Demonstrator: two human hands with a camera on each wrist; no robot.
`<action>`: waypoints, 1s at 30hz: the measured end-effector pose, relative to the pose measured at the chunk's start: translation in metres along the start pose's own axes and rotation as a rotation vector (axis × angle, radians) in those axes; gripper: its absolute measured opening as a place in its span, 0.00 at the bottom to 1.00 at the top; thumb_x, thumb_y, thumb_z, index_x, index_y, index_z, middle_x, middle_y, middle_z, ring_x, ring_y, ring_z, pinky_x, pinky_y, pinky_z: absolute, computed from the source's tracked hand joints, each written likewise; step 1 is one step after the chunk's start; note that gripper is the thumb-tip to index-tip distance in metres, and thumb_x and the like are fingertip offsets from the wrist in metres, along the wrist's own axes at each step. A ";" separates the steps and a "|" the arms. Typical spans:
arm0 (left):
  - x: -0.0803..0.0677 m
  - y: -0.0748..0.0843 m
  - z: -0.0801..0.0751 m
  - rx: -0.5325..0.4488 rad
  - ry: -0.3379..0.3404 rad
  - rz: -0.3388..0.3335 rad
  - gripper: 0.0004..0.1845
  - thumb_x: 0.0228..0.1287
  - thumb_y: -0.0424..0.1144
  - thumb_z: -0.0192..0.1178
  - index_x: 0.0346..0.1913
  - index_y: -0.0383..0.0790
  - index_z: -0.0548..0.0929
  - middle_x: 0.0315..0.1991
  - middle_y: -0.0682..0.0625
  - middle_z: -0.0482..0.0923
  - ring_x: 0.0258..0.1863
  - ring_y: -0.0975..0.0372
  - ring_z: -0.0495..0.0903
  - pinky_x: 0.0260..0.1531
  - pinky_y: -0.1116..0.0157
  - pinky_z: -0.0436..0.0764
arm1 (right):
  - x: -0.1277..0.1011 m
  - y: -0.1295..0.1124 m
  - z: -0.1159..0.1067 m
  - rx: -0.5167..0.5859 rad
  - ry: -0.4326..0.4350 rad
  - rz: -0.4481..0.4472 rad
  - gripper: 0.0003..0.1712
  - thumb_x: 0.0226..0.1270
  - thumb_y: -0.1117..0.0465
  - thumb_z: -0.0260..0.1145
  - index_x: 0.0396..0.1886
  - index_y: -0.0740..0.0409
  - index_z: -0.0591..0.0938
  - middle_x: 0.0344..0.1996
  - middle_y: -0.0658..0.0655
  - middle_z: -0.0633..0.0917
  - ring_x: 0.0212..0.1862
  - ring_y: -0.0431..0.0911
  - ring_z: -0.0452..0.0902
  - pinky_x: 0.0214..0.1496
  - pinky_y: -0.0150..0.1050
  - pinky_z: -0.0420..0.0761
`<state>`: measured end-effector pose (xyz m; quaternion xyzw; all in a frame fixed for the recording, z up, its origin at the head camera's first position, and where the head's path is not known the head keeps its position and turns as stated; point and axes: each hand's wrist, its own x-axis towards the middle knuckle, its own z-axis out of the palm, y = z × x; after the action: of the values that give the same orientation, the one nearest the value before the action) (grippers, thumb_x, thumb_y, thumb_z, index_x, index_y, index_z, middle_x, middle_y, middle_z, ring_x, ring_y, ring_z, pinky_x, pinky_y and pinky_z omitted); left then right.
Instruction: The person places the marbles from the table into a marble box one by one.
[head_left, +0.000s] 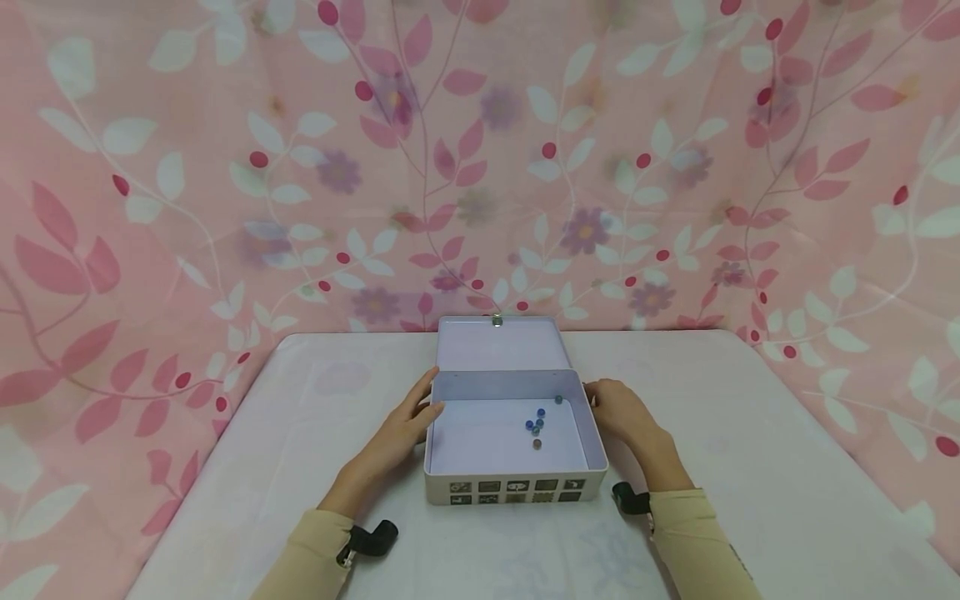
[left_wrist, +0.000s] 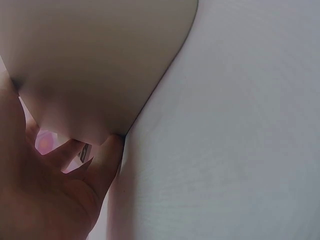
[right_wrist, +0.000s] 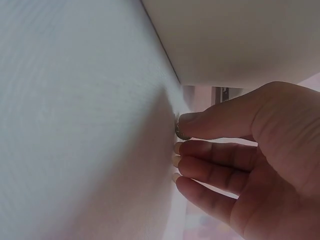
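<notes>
An open white tin box (head_left: 517,492) with small pictures on its front wall sits mid-table, its lid (head_left: 502,343) tipped back. Several small marbles (head_left: 536,423), mostly blue, lie inside toward the right. My left hand (head_left: 405,425) lies against the box's left wall with straight fingers, thumb at the rim. The left wrist view shows that hand (left_wrist: 45,200) under the box's pale wall (left_wrist: 100,60). My right hand (head_left: 618,408) rests at the box's right wall. In the right wrist view its fingertips (right_wrist: 176,161) touch the table (right_wrist: 75,100) beside the box (right_wrist: 240,40). A small dark round thing (right_wrist: 180,134) sits at the index tip.
The white table (head_left: 750,433) stretches to both sides of the box. A pink leaf-patterned curtain (head_left: 480,150) hangs behind and drapes past the table's left and right edges. Black wrist-camera mounts (head_left: 371,537) sit on both beige sleeves.
</notes>
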<state>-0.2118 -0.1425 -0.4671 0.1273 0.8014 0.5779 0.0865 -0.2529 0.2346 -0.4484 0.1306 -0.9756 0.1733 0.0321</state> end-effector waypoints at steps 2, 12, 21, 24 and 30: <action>0.000 0.000 0.000 -0.001 -0.002 0.001 0.34 0.75 0.58 0.50 0.78 0.72 0.48 0.80 0.47 0.50 0.76 0.46 0.59 0.65 0.41 0.72 | 0.000 0.000 0.000 -0.005 -0.003 0.008 0.06 0.62 0.63 0.64 0.35 0.57 0.87 0.26 0.53 0.83 0.29 0.45 0.74 0.34 0.42 0.76; 0.000 -0.001 0.000 0.000 -0.002 0.002 0.35 0.74 0.60 0.50 0.77 0.73 0.48 0.80 0.47 0.50 0.76 0.46 0.59 0.65 0.41 0.72 | 0.000 -0.001 0.000 -0.013 0.021 -0.039 0.05 0.62 0.63 0.65 0.32 0.57 0.86 0.25 0.53 0.84 0.29 0.45 0.75 0.35 0.45 0.77; 0.000 -0.001 -0.001 -0.009 -0.005 -0.001 0.35 0.74 0.61 0.50 0.77 0.74 0.47 0.80 0.47 0.49 0.77 0.47 0.58 0.66 0.41 0.72 | 0.000 0.000 -0.004 -0.026 0.062 -0.045 0.06 0.59 0.67 0.63 0.26 0.58 0.85 0.25 0.55 0.85 0.31 0.47 0.78 0.36 0.48 0.79; 0.000 -0.001 -0.001 -0.011 -0.007 -0.001 0.35 0.74 0.61 0.50 0.77 0.74 0.47 0.80 0.47 0.49 0.77 0.47 0.58 0.66 0.41 0.72 | 0.000 -0.001 -0.007 -0.034 0.079 -0.059 0.06 0.56 0.69 0.62 0.26 0.59 0.85 0.25 0.56 0.84 0.31 0.48 0.78 0.36 0.49 0.79; 0.000 -0.001 -0.001 -0.011 -0.010 0.001 0.35 0.73 0.61 0.50 0.77 0.75 0.48 0.80 0.47 0.49 0.77 0.47 0.58 0.65 0.42 0.72 | -0.001 -0.004 -0.014 -0.028 0.097 -0.045 0.10 0.55 0.71 0.60 0.33 0.62 0.86 0.29 0.58 0.84 0.32 0.50 0.78 0.40 0.51 0.80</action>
<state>-0.2121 -0.1438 -0.4680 0.1298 0.7979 0.5816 0.0908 -0.2501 0.2359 -0.4339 0.1436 -0.9721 0.1648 0.0853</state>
